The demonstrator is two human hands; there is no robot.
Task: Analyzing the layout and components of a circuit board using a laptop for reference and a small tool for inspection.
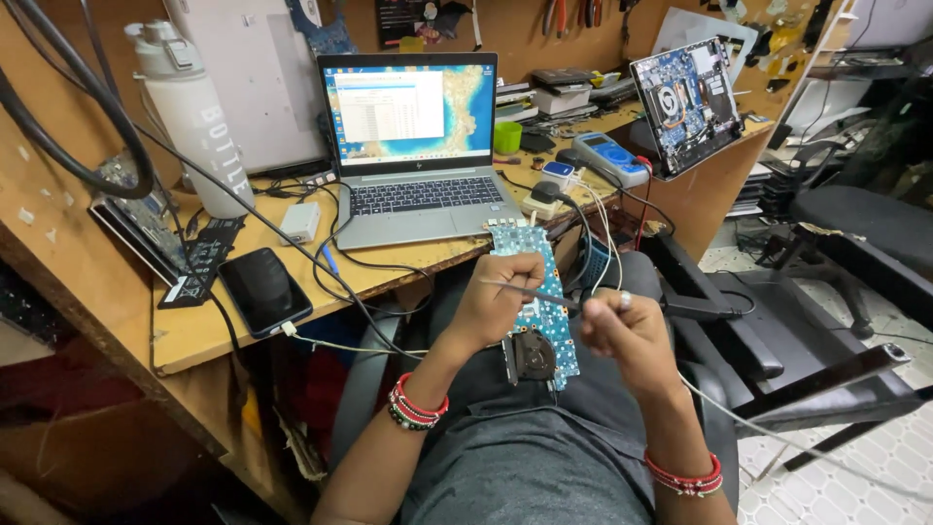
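A blue circuit board [536,321] with a black fan at its near end lies along my lap, its far end reaching the desk edge. My left hand [496,301] rests over the board's left side and pinches the tip end of a thin metal tool [530,292]. My right hand [627,335], a ring on one finger, is closed around the tool's other end, just right of the board. Beaded bracelets circle both wrists. A pale cable trails from my right hand toward the lower right.
An open laptop [413,146] with a lit screen stands on the wooden desk [194,331]. A white bottle [194,117], a black phone [264,290], a multimeter [610,157] and an opened laptop base [688,102] surround it. A black chair [777,340] stands on the right.
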